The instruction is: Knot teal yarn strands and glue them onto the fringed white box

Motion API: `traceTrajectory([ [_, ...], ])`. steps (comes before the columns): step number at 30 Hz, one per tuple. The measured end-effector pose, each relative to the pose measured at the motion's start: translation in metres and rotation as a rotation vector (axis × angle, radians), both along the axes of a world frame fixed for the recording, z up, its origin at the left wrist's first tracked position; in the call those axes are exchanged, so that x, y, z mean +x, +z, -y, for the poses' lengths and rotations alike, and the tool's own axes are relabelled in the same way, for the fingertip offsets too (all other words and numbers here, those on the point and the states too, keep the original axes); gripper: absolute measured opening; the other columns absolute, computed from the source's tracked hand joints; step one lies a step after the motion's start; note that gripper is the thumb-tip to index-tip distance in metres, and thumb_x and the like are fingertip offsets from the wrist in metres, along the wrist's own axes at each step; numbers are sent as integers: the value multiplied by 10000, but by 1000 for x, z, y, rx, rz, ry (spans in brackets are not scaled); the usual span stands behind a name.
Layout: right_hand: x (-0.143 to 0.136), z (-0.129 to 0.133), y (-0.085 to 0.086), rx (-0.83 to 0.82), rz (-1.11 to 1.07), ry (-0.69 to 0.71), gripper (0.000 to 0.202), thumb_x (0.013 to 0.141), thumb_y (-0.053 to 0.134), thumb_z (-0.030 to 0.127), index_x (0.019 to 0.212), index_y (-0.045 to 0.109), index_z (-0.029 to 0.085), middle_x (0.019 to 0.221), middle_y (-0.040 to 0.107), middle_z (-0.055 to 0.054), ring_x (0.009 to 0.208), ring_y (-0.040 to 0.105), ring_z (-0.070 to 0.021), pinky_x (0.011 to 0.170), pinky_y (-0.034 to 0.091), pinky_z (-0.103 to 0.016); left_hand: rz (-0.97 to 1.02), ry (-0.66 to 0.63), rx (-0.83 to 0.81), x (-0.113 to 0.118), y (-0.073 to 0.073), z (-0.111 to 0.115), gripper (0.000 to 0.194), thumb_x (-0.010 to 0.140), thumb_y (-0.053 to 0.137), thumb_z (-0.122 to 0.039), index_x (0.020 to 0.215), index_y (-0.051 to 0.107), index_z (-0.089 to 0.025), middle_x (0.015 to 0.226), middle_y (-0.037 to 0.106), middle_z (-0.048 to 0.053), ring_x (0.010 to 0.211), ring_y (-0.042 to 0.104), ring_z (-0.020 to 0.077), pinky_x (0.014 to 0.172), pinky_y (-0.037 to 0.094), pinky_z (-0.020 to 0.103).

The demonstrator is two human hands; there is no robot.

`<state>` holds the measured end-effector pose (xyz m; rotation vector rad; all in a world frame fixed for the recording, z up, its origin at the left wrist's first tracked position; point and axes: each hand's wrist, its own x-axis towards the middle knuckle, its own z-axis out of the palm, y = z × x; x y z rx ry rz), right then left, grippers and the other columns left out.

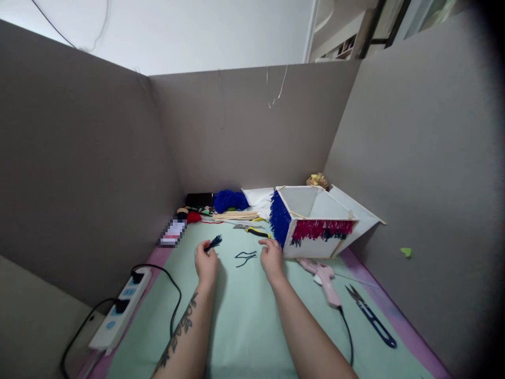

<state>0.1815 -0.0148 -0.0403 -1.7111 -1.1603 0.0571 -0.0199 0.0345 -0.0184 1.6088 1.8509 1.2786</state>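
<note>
My left hand (206,260) is closed round a small bundle of dark yarn (215,242), whose loose ends stick out to the right. Several short dark yarn strands (246,258) lie on the mat between my hands. My right hand (271,255) is over the mat to their right, fingers curled, beside the left end of a white box-shaped frame (315,245); what its fingers hold, if anything, is too small to make out. Blue yarn fringe (279,220) covers the frame's left end, and red fringe (319,230) with some dark strands runs along its front.
Yellow-handled pliers (258,232) lie behind the strands. A pink glue gun (325,279) and dark snips (371,317) lie at the right. Blue yarn (231,200), wooden sticks (236,215) and a phone (172,232) are at the back left. A power strip (122,310) sits at the left edge.
</note>
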Motion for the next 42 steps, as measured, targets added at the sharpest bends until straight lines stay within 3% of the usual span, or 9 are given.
traceTrajectory([
  [5,-5,4,7,50,-55,48,343,631,377,29,750,657,187,884,602,-77,906,541,-219,846,387,-324,-327,231,-81,-5,11,1,432,747,554,-247,1175,522,-194,1255,474,146,1165,429,309,901,393,443],
  [11,-12,10,17,118,-127,106,267,669,404,73,710,638,196,858,611,-62,885,539,-216,842,397,-344,-599,188,-162,-2,5,0,208,772,540,-282,923,644,-183,1302,447,144,1277,276,349,928,320,506],
  [14,-14,11,23,135,-185,150,225,693,427,115,705,637,194,835,616,-61,869,548,-216,829,409,-351,-554,66,-111,1,4,-1,152,798,495,-231,848,632,-191,1150,561,120,1206,383,321,934,311,485],
  [17,-20,11,26,106,-345,261,165,704,480,179,734,641,193,815,626,-55,826,571,-210,759,439,-334,-290,-164,-60,8,8,5,192,855,394,-232,946,558,-187,884,630,78,915,572,225,822,404,361],
  [20,-29,9,29,28,-694,404,215,675,572,264,868,630,189,799,626,-38,669,589,-174,572,444,-276,-84,-423,65,18,11,16,168,871,370,-272,954,498,-200,779,612,25,732,580,172,697,428,280],
  [23,-35,10,33,-9,-1011,480,387,636,617,297,1006,565,197,816,619,-20,537,571,-126,431,372,-216,-80,-535,135,26,11,26,128,859,398,-287,898,492,-210,761,592,8,694,562,158,665,420,262],
  [30,-32,17,48,-32,-1251,589,413,589,624,230,988,527,184,745,644,-15,501,577,-100,414,357,-175,-72,-536,147,27,13,28,133,861,400,-283,885,504,-202,734,579,1,654,536,143,635,407,246],
  [35,-36,20,47,-104,-1244,649,504,547,677,187,1016,494,214,831,665,-19,616,639,-139,489,435,-206,-115,-481,136,25,12,27,159,866,402,-302,899,519,-200,758,598,15,663,555,152,625,407,255],
  [42,-38,15,34,-107,-1095,591,498,567,707,224,1011,482,208,662,634,32,519,596,-119,482,432,-214,-138,-498,143,25,13,27,155,871,397,-296,899,517,-202,758,587,14,688,554,157,650,414,263],
])
